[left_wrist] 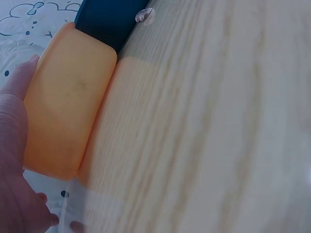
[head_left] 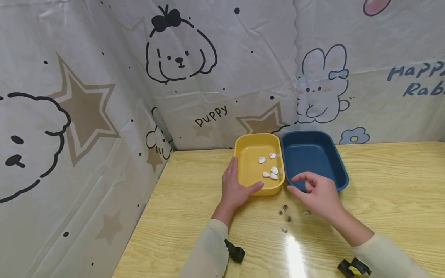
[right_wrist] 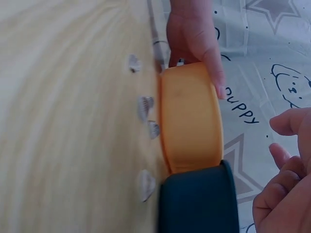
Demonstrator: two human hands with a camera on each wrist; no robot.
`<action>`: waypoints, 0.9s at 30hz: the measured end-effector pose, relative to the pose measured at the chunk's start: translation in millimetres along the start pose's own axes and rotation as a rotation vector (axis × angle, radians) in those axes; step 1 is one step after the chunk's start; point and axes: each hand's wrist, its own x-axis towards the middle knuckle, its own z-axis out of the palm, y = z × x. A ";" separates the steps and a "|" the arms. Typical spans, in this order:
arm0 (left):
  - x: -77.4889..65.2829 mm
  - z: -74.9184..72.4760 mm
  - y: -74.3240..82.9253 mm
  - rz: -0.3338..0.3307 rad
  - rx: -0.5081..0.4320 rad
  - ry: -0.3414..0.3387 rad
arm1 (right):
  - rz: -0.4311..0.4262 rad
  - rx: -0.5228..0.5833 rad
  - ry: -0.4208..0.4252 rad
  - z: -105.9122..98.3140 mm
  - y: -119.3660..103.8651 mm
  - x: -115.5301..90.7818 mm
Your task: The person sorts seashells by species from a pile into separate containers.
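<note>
My left hand [head_left: 234,189] holds the near left corner of a yellow tray [head_left: 250,181], its thumb over the front rim and its fingers along the left side. Inside that tray lie several small white shells [head_left: 274,170]. To the right stands a dark blue tray [head_left: 309,158], side against side with the yellow one. Over its near left corner hovers my right hand [head_left: 321,195], thumb and forefinger parted and nothing between them. Several small greyish ribbed shells [head_left: 288,219] are scattered on the table in front of the trays; one shell [head_left: 307,212] lies just below the right hand.
A wooden table [head_left: 180,216] carries the trays. Close behind them hangs a pale cloth [head_left: 222,77] printed with cartoon animals and stars, and it continues along the left side. Black wrist cameras [head_left: 237,253] sit on both forearms.
</note>
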 end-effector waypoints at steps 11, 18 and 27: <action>0.3 -0.2 -0.2 0.010 -0.006 0.004 | 0.029 -0.011 -0.038 -5.4 15.5 -21.9; -0.1 -0.4 0.1 0.000 -0.008 0.002 | 0.062 -0.045 -0.057 -8.0 24.7 -33.1; 0.0 0.7 -2.2 0.012 -0.004 0.009 | 0.124 -0.075 -0.130 -9.5 32.5 -39.9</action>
